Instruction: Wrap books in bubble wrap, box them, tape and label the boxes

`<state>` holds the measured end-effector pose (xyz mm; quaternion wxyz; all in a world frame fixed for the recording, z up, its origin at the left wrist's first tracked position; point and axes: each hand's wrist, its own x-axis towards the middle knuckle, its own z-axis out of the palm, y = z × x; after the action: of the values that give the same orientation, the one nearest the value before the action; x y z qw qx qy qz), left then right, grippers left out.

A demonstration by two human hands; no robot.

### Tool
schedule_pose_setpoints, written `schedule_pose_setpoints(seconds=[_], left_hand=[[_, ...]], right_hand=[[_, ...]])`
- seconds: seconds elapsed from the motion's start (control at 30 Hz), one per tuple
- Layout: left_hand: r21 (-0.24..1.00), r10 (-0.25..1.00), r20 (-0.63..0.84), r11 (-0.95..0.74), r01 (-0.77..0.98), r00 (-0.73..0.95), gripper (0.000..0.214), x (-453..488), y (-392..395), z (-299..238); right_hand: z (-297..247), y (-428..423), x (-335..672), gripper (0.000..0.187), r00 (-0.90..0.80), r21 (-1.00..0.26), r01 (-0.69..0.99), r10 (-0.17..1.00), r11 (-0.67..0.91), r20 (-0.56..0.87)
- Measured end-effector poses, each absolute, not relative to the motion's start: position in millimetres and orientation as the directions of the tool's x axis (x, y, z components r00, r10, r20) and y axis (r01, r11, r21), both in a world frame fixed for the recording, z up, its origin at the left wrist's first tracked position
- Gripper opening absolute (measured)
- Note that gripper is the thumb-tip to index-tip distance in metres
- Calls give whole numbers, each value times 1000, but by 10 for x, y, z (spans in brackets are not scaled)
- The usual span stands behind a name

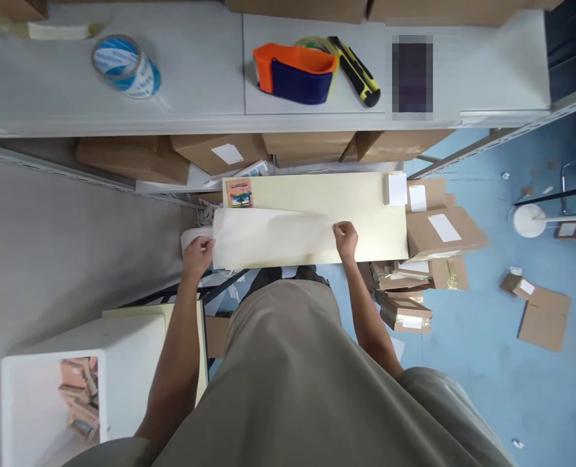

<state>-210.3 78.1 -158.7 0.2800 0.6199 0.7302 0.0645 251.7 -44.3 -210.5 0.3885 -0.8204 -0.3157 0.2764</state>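
A long white sheet (273, 237), paper or thin foam, lies stretched over a pale yellow tabletop (317, 191). At its left edge, my left hand (199, 256) pinches the material, with a white roll-like bundle (193, 235) just behind. My right hand (346, 240) has its fingers closed on the sheet's right end. Near the table's back left corner lies a small pink box with a colourful picture (239, 194). A white stack, perhaps cards or a small box (396, 189), sits at the back right.
On the grey shelf (195, 84) stand a blue-and-white tape roll (127, 67), an orange and blue tape dispenser (295, 73) and a yellow-black utility knife (356, 71). Cardboard boxes (444, 233) are stacked right of the table. A white bin (49, 389) at lower left holds pink boxes.
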Motion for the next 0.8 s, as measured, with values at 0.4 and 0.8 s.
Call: schedule_pose_setpoints(seconds=[0.4,0.8], left_hand=[[426,970,-243,127,896,-21,23,-987,460,-1464],[261,914,-405,110,959,5,65,-420,421,-2305]], right_hand=[[-1868,-890,3973,21,658,-922,269,752,-278,-35],[-2520,-898,4570,30,734,-598,442,653,-669,-187]])
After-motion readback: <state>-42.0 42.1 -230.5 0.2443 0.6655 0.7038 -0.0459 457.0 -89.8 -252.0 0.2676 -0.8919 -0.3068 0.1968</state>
